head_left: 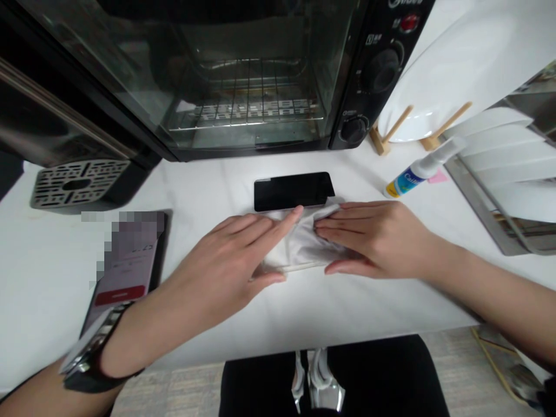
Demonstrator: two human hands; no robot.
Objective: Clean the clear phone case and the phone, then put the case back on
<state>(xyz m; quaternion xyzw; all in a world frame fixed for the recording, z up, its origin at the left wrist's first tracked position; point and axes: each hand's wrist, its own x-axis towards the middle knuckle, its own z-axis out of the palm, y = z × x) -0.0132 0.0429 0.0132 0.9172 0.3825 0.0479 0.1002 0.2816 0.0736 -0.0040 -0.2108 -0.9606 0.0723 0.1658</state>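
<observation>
A white cloth (pixel 304 243) lies folded on the white table (pixel 52 266), just in front of a black phone (pixel 292 190) with a dark screen. My left hand (pixel 230 260) lies flat on the cloth's left side, fingers stretched out toward the phone. My right hand (pixel 373 237) rests flat on the cloth's right side, fingers together and pointing left. Both hands press on the cloth; neither grips anything. My left wrist wears a dark watch band (pixel 91 359).
A black toaster oven (pixel 243 75) with a glass door stands behind the phone. A small spray bottle (pixel 417 174) lies at the right, near white plates (pixel 456 69) on a wooden stand and a metal dish rack (pixel 499 191). Another phone (pixel 125 260) with a lit screen lies at the left.
</observation>
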